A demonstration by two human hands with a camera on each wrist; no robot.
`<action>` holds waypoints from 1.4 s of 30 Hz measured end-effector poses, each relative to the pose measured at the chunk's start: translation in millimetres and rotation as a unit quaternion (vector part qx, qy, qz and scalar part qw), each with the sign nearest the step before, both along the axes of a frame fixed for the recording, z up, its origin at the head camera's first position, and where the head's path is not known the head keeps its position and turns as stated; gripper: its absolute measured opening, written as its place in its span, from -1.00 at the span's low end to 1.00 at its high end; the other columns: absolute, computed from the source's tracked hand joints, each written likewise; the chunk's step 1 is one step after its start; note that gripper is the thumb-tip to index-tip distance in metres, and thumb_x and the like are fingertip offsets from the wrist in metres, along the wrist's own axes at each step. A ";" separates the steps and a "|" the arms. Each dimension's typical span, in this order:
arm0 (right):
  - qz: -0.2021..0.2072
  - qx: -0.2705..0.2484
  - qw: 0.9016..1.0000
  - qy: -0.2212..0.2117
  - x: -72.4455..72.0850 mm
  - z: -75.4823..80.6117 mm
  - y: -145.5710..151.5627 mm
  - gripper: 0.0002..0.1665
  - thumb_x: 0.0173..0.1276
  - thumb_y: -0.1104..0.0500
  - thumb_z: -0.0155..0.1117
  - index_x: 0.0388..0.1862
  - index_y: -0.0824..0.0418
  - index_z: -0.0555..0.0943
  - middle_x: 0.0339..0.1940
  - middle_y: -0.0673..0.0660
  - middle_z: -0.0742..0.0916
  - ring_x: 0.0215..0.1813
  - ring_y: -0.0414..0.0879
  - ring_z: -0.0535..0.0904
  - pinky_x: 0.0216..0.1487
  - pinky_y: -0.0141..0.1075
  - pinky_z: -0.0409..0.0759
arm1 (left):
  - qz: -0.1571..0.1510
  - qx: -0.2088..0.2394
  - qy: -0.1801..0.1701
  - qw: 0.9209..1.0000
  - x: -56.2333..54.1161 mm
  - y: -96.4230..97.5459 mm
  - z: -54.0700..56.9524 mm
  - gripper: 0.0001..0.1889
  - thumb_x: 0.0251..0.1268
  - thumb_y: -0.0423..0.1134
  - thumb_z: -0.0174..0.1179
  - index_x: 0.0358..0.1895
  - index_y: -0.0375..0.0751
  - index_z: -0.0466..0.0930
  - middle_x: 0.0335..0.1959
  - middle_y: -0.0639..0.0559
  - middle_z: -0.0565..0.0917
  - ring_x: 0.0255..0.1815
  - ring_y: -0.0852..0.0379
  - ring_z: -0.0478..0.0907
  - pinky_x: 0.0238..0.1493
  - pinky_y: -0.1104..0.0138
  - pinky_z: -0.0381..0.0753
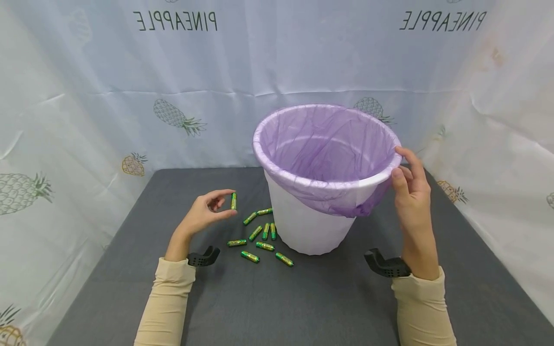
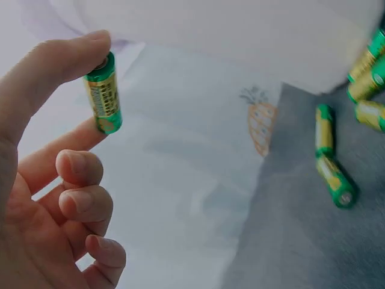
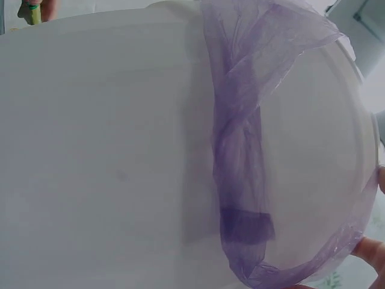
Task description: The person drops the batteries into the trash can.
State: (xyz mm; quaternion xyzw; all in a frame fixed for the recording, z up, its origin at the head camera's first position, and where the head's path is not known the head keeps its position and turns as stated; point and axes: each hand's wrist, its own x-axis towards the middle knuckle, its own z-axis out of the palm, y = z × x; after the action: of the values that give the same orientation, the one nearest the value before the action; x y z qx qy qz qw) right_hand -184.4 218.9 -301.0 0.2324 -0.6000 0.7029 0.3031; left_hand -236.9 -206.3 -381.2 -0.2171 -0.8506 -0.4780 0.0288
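The green battery [image 1: 233,201], left of the white bin [image 1: 309,221], is pinched at both ends by the left hand [image 1: 201,215] and is likely light, stiff and slightly slippery, best held there, while the right hand [image 1: 414,194], partly hidden, seems to grip the bin's rim [image 1: 375,180].

So you've got pale, wrinkly curtains [image 1: 281,62] behind and on both sides of your dark gray surface [image 1: 303,298]. The back one looks bluish, with a crease running across it and "PINEAPPLE" lettering [image 1: 176,21] up top, reading backwards for you. There are pineapple prints [image 1: 169,113] scattered around, some green outlines, some orange. Your right wrist view also catches a bright glare [image 3: 376,90] at its right edge.
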 end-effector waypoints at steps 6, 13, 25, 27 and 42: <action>-0.022 0.013 1.000 -0.017 0.4 1.0 -4.6 -0.58 0.44 0.23 0.12 0.26 0.10 0.48 -0.36 -0.11 0.65 -0.37 -0.28 0.40 -0.28 -0.52 0.36 | 0.024 0.018 0.020 0.999 8.6 5.1 19.6 -0.50 0.14 -0.30 0.37 0.19 -0.20 0.52 -0.42 -0.04 0.28 -0.42 0.14 0.23 -0.41 0.39 0.26; -0.041 0.004 0.998 -0.047 3.1 1.6 -15.8 -0.57 0.43 0.22 0.14 0.26 0.08 0.48 -0.33 -0.11 0.63 -0.31 -0.28 0.43 -0.24 -0.50 0.39 | 0.038 0.058 0.047 0.996 11.9 12.2 37.6 -0.53 0.13 -0.36 0.36 0.16 -0.18 0.55 -0.44 0.06 0.26 -0.46 0.17 0.20 -0.48 0.37 0.20; -0.034 0.032 0.999 -0.014 2.1 1.3 -12.0 -0.55 0.43 0.19 0.15 0.28 0.14 0.44 -0.23 -0.13 0.67 -0.21 -0.31 0.51 -0.13 -0.50 0.41 | 0.052 0.092 0.077 0.991 18.5 20.7 67.8 -0.55 0.11 -0.42 0.35 0.13 -0.25 0.57 -0.47 0.14 0.24 -0.52 0.28 0.12 -0.54 0.38 0.14; -0.040 0.050 0.998 -0.003 1.4 0.9 -9.7 -0.53 0.44 0.20 0.13 0.30 0.23 0.40 -0.22 -0.15 0.68 -0.21 -0.31 0.53 -0.12 -0.52 0.42 | 0.054 0.101 0.082 0.990 20.4 21.6 73.7 -0.55 0.10 -0.43 0.34 0.12 -0.26 0.57 -0.48 0.15 0.24 -0.52 0.27 0.11 -0.53 0.38 0.14; 0.102 0.022 0.993 -0.047 -4.6 8.5 14.9 -0.46 0.50 0.11 0.06 0.41 0.13 0.31 -0.03 -0.03 0.66 0.00 -0.26 0.59 -0.05 -0.50 0.60 | 0.041 0.178 0.076 0.980 35.3 33.2 113.1 -0.56 0.10 -0.50 0.30 0.11 -0.22 0.58 -0.49 0.18 0.27 -0.53 0.28 0.11 -0.55 0.37 0.07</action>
State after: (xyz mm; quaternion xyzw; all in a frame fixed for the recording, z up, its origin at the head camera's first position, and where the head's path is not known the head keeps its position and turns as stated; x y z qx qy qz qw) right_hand -189.0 233.7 -292.5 0.2655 -0.6020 0.7271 0.1960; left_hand -201.6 -173.1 -268.1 -0.2088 -0.7555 -0.6024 0.1509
